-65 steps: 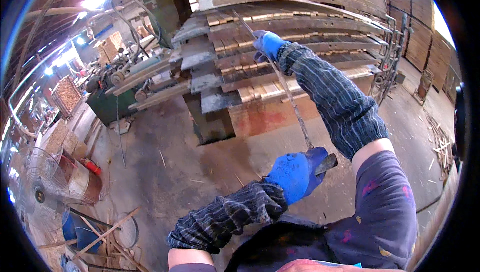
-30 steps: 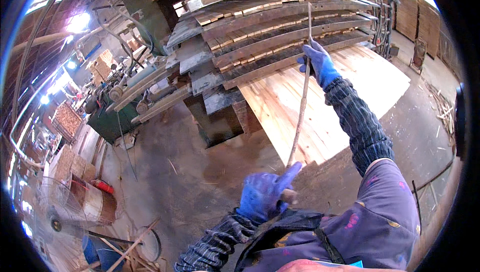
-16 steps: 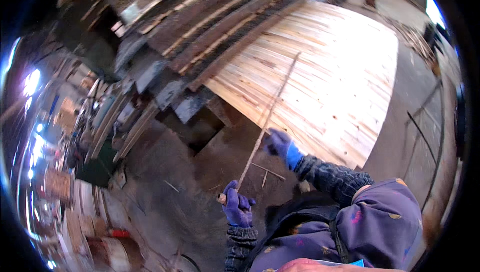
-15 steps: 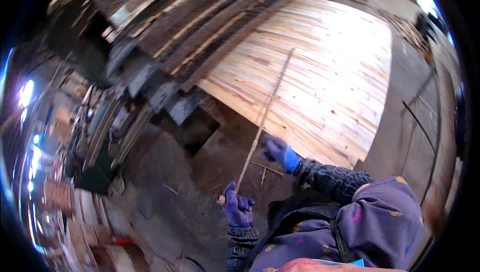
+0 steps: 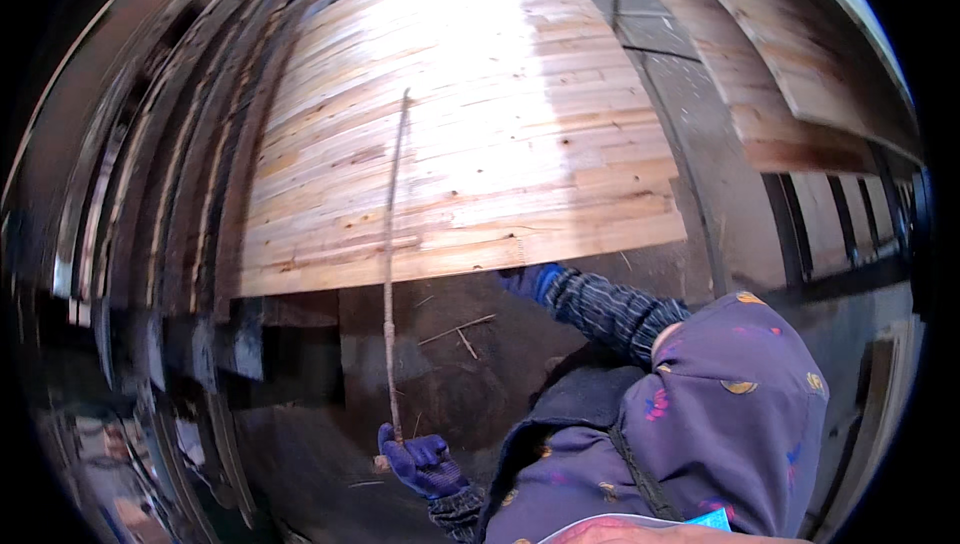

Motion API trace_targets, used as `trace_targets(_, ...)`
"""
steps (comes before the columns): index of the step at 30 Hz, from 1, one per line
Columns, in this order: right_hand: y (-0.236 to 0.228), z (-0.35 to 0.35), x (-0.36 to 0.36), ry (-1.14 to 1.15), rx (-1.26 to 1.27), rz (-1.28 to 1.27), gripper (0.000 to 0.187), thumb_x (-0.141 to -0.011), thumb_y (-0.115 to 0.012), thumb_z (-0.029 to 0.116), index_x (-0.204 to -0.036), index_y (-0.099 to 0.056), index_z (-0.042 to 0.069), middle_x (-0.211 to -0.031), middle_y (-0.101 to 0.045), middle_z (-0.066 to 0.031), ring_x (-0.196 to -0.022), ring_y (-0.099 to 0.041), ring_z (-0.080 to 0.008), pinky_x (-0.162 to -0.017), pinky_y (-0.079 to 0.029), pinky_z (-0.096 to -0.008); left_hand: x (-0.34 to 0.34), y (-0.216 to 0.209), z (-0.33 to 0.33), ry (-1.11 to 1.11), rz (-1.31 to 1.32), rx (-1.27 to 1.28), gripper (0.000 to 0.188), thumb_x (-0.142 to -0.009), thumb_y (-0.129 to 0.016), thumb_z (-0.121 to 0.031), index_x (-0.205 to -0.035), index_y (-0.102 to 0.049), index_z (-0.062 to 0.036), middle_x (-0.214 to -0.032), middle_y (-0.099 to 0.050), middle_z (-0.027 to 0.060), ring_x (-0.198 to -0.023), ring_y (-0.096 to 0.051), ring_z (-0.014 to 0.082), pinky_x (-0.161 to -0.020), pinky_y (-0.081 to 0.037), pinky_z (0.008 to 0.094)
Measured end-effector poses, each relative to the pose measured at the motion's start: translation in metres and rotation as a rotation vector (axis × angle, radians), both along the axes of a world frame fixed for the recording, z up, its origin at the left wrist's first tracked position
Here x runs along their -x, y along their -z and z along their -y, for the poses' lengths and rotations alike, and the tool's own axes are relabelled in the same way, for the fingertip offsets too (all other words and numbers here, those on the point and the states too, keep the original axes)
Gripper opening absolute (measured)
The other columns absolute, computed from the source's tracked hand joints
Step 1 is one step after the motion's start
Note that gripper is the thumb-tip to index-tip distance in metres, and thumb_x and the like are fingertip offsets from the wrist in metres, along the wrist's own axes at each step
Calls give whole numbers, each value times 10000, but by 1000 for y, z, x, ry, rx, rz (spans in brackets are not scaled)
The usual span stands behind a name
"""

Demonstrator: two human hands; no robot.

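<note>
“Pale wood in narrow strips: a broad panel (image 5: 500,149) lies across the centre of the view, its near edge toward the worker. Where are the gloved hands?”

“The right hand (image 5: 528,282) is at that near edge, its fingers partly hidden; whether they grip the wood or only rest against it, I cannot tell. The left hand (image 5: 425,466), lower down, has its fingers curled around the bottom end of a long, thin rod (image 5: 388,274).”

“And what has just changed?”

“In the earliest view both hands are on the rod, aimed at the layered rack (image 5: 190,164), and the panel does not yet show spread out. Now the view is turned toward the panel and the left hand alone carries the rod. By my reading, that frees the right hand to handle the wood.”

“What surrounds them, and what is in the way?”

“The dark, blurred rack borders the panel on the left. More boards (image 5: 730,64) stand at upper right, with a dark line (image 5: 680,159) along the floor between. Thin sticks (image 5: 458,330) litter the ground below the near edge. The rod crosses in front of the panel, probably the closest obstacle; contact between the two is unclear.”
</note>
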State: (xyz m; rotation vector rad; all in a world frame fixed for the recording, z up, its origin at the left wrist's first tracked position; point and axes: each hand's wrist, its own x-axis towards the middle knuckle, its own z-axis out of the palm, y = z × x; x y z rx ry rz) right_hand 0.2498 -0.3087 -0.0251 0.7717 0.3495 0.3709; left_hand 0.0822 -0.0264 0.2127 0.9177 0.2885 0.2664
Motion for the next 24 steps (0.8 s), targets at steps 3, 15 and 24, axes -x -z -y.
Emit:
trace_targets(3,22,-9,-23,-7,-385,38,379,-840,-580,368,-1114,-562,106,-1060,-617,-77,-924,-588,-210,-746,-504,-330,-33,-7,-32,35,-42,-98,394,-899,-518,-232,-1229,-421,-41,-494,-315,-57,-398,-249,37,-396,-273,207)
trace_targets(15,1,-21,-39,444,594,-277,398,-864,-539,350,-1173,-515,101,-1108,-588,-87,-997,-552,-222,-820,-474,-346,-171,-20,-72,271,-160,423,371,-935,-465,-308,-1270,-465,-149,-511,-270,-86,-431,-258,33,-483,-314,199)
trace_targets(24,-11,46,24,384,1385,-596,414,-882,-508,337,-1218,-480,97,-1144,-566,-94,-1051,-524,-231,-875,-451,-359,-208,-11,-107,356,-119,485,349,-940,-451,-315,-1253,-462,-162,-493,-264,-88,-413,-223,17,-448,-260,185)
